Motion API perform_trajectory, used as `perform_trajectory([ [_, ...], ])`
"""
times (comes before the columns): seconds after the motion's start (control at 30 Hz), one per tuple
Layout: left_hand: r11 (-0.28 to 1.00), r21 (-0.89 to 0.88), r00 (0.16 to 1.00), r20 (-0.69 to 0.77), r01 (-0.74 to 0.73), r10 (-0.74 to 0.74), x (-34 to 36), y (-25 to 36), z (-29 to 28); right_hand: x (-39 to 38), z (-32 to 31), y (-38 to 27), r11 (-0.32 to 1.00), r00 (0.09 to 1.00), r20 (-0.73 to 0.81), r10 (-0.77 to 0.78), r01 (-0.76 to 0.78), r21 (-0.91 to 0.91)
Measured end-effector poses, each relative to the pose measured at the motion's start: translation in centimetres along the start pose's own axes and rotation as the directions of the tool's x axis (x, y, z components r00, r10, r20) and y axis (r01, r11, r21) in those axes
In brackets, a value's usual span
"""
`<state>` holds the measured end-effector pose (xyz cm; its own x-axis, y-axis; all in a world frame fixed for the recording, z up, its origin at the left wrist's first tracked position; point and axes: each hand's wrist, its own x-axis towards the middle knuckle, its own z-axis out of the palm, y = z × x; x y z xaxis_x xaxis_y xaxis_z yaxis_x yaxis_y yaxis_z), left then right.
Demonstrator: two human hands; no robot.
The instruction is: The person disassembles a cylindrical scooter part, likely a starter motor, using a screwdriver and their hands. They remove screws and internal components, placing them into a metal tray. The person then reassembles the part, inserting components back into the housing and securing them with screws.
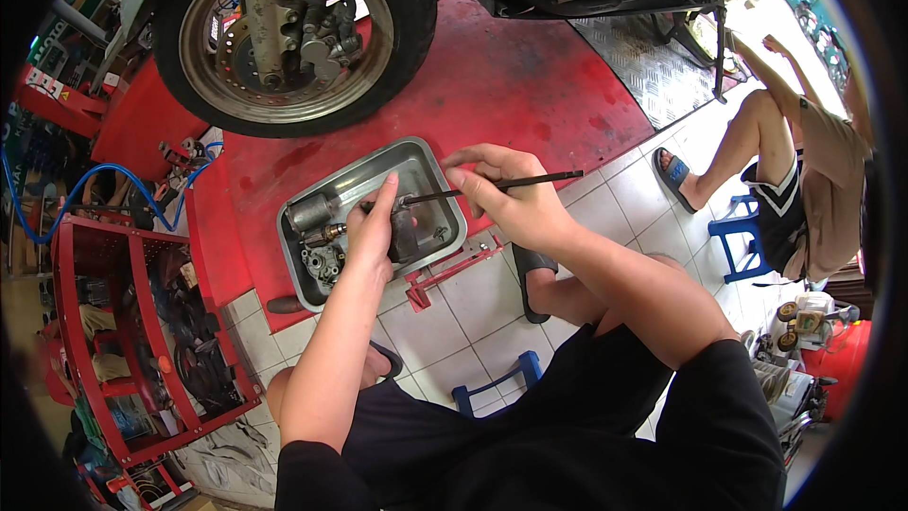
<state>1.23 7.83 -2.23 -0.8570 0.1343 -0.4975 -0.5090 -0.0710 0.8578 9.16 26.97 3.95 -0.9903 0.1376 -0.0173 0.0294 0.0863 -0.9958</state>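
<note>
My left hand [375, 232] is closed round a dark grey metal part [404, 238], holding it over a steel tray [378, 159]. In my right hand [515, 197] is a thin dark rod-shaped tool [549, 178], pinched between thumb and fingers. The tool's left end meets the top of the metal part; I cannot make out its tip. Inside the tray, left of my left hand, lie a metal cylinder [310, 213], a small brass-coloured fitting [333, 231] and a grey metal casting with holes [323, 265]. Some liquid seems to stand in the tray.
The tray sits on a red lift platform [511, 76], below a motorbike's front wheel [284, 114]. A dark handle [283, 305] sticks out by the tray's near left corner. At left stands a red tool rack [132, 255] with a blue hose [113, 170]; at right another person [823, 161] sits.
</note>
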Motion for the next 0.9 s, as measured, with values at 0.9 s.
perform_trajectory([
  [0.9,0.999,0.006,0.999,0.013,0.042,-0.042,0.1,-0.1,0.1,0.2,-0.2,1.4,0.995,0.997,0.013,-0.072,0.073,-0.068],
])
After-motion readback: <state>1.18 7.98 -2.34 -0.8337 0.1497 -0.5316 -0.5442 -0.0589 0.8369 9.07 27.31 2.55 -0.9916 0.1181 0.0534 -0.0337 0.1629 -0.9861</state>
